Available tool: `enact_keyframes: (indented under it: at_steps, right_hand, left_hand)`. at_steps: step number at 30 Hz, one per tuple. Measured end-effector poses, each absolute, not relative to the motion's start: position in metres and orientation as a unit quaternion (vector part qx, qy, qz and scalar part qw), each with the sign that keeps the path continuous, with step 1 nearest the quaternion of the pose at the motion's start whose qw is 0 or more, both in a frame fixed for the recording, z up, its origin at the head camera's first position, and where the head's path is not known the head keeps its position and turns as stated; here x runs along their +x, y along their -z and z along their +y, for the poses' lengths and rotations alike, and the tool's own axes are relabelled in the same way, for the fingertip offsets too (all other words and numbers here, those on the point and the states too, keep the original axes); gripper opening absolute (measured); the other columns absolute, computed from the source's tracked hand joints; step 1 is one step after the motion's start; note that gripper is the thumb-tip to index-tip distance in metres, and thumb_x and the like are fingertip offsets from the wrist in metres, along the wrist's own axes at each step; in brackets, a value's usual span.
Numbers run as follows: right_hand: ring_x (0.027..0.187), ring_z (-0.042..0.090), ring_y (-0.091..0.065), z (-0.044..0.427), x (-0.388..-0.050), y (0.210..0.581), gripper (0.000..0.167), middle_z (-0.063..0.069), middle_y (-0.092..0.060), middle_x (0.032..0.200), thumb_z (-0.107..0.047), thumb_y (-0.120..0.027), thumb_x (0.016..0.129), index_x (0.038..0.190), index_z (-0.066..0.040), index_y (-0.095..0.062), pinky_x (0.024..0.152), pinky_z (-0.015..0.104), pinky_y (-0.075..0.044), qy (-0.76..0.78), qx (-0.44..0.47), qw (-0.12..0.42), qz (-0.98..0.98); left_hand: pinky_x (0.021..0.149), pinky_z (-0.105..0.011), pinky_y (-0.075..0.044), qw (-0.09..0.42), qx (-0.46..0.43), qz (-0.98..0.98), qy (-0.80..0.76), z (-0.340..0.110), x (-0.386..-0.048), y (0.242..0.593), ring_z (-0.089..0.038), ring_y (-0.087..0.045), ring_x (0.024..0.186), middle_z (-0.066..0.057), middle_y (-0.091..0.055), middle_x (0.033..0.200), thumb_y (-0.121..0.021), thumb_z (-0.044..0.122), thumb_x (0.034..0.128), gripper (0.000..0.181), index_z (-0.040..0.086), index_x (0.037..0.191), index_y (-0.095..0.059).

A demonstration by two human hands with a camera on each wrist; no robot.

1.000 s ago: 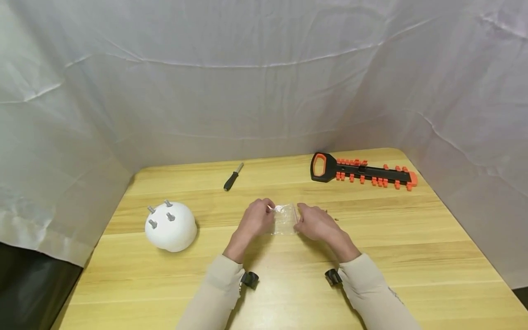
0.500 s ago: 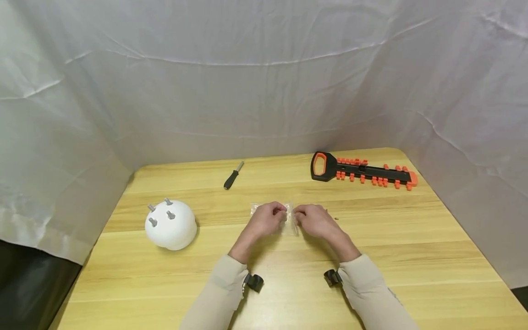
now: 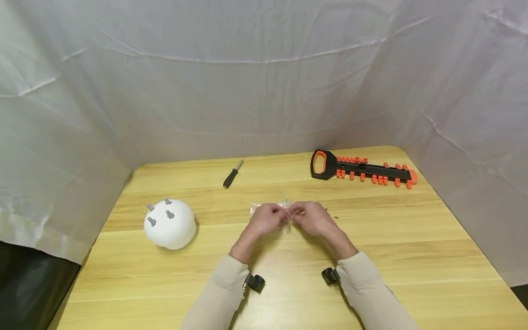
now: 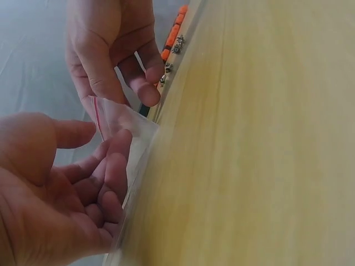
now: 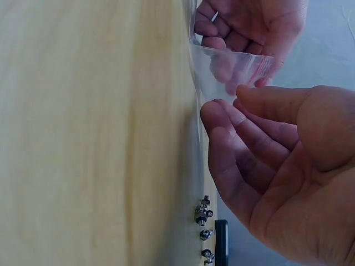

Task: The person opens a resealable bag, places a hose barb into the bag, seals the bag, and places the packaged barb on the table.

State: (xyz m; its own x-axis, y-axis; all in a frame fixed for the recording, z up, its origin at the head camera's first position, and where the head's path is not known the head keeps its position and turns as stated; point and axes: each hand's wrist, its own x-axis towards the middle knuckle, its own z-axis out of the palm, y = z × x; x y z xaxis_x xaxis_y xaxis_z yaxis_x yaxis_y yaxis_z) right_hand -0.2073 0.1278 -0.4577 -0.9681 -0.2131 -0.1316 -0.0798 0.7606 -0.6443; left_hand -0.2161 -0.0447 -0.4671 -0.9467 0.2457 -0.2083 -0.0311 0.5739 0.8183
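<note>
A clear zip bag with a red line (image 3: pixel 287 224) (image 4: pixel 127 119) (image 5: pixel 216 69) stands partly raised off the table between both hands. My left hand (image 3: pixel 266 219) (image 4: pixel 66 188) (image 5: pixel 252 25) pinches it by its opening edge, fingers curled behind the film. From the other side, my right hand (image 3: pixel 315 219) (image 4: pixel 113 50) (image 5: pixel 288 155) holds the bag's edge between thumb and fingertips. In the head view the fingertips of both hands nearly meet. Small metal screws (image 4: pixel 177 44) (image 5: pixel 203 213) lie beside my right hand.
On the wooden table (image 3: pixel 288 293), a white rounded object with metal posts (image 3: pixel 171 229) stands left. A black-handled screwdriver (image 3: pixel 232 176) lies at the back. A black and orange rack (image 3: pixel 371 172) is back right. Grey curtains hang behind and at the sides.
My left hand has moved right along the bag, towards my right hand. The flat bag is now bunched and partly raised at its edge. The head view has shifted slightly.
</note>
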Motion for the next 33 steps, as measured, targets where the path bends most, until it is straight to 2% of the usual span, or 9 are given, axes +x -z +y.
enact_keyframes:
  at_steps: [8,12,17,21,24,29,33]
  right_hand:
    - [0.097,0.017,-0.066,0.129,-0.209,0.456,0.013,-0.007,-0.072,0.104,-0.027,-0.066,0.092,0.103,-0.029,-0.071,0.084,0.041,-0.050,0.338,-0.093,0.097,0.932]
    - [0.095,0.016,-0.067,0.130,-0.209,0.456,0.010,-0.007,-0.073,0.104,-0.028,-0.066,0.091,0.099,-0.030,-0.072,0.082,0.039,-0.051,0.342,-0.094,0.096,0.930]
    - [0.088,0.012,-0.064,0.131,-0.212,0.456,0.013,-0.007,-0.072,0.096,-0.030,-0.064,0.093,0.102,-0.025,-0.071,0.078,0.033,-0.049,0.363,-0.091,0.108,0.921]
    - [0.079,0.011,-0.061,0.131,-0.215,0.455,0.020,-0.007,-0.072,0.086,-0.035,-0.060,0.095,0.106,-0.022,-0.071,0.077,0.033,-0.046,0.373,-0.075,0.121,0.917]
    - [0.077,0.010,-0.062,0.131,-0.217,0.455,0.024,-0.008,-0.073,0.085,-0.038,-0.058,0.096,0.108,-0.022,-0.071,0.079,0.034,-0.046,0.374,-0.068,0.131,0.916]
    - [0.083,0.013,-0.060,0.130,-0.219,0.458,0.024,-0.006,-0.072,0.093,-0.040,-0.057,0.096,0.104,-0.024,-0.073,0.077,0.031,-0.044,0.379,-0.059,0.137,0.913]
    - [0.085,0.014,-0.057,0.131,-0.220,0.459,0.022,-0.004,-0.071,0.096,-0.036,-0.057,0.096,0.100,-0.022,-0.074,0.076,0.029,-0.042,0.379,-0.060,0.137,0.913]
  left_hand:
    - [0.054,-0.024,-0.045,0.154,0.046,0.871,-0.465,-0.045,-0.217,0.466,-0.012,-0.055,0.063,-0.002,-0.071,0.084,-0.055,0.034,0.0964,0.030,0.012,0.090,-0.074]
    - [0.051,-0.023,-0.043,0.151,0.050,0.874,-0.459,-0.045,-0.216,0.465,-0.012,-0.053,0.059,-0.003,-0.070,0.082,-0.055,0.029,0.0959,0.027,0.011,0.088,-0.074]
    - [0.051,-0.023,-0.041,0.148,0.059,0.876,-0.455,-0.045,-0.216,0.465,-0.011,-0.051,0.058,-0.003,-0.066,0.078,-0.052,0.024,0.0972,0.026,0.012,0.086,-0.072]
    - [0.051,-0.022,-0.040,0.144,0.071,0.874,-0.459,-0.045,-0.216,0.466,-0.010,-0.049,0.058,-0.001,-0.066,0.077,-0.052,0.025,0.0988,0.025,0.014,0.086,-0.071]
    - [0.051,-0.022,-0.039,0.142,0.078,0.873,-0.459,-0.045,-0.215,0.467,-0.010,-0.049,0.059,-0.001,-0.067,0.078,-0.053,0.026,0.0987,0.024,0.013,0.088,-0.071]
    - [0.059,-0.022,-0.042,0.136,0.081,0.878,-0.452,-0.043,-0.214,0.468,-0.011,-0.052,0.068,-0.001,-0.066,0.081,-0.059,0.024,0.0952,0.018,0.011,0.091,-0.070]
    - [0.065,-0.024,-0.044,0.139,0.082,0.876,-0.454,-0.042,-0.213,0.468,-0.012,-0.055,0.073,-0.001,-0.066,0.082,-0.063,0.023,0.0926,0.014,0.010,0.091,-0.069]
